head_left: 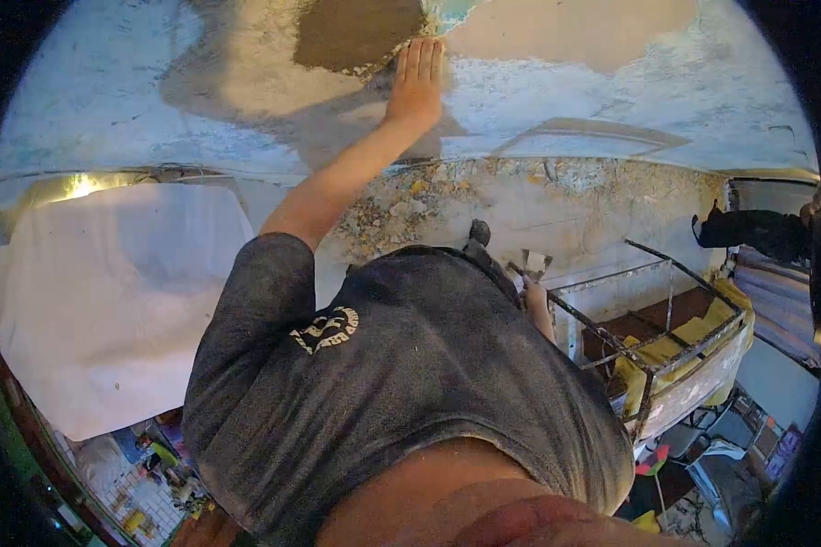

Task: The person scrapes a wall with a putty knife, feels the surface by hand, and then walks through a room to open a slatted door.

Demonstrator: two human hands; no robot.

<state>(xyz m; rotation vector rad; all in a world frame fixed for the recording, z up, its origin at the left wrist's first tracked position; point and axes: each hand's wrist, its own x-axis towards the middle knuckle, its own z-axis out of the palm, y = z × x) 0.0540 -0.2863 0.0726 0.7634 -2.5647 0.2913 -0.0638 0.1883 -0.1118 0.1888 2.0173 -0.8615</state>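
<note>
Gripping what looks like a scraper (pixel 536 265) low beside the body, the right hand (pixel 532 292) appears closed around its handle, though its finger placement cannot be told. Farther out, the left hand (pixel 417 80), fingers straight and close together, lies against the patchy wall (pixel 556 100), apparently empty, just beside a dark brown patch (pixel 356 35). Judged by the pose, a feel of the surface is in hand; working the blade there would call for raising it and moving the palm aside. Rubble (pixel 401 208) lines the wall's foot.
</note>
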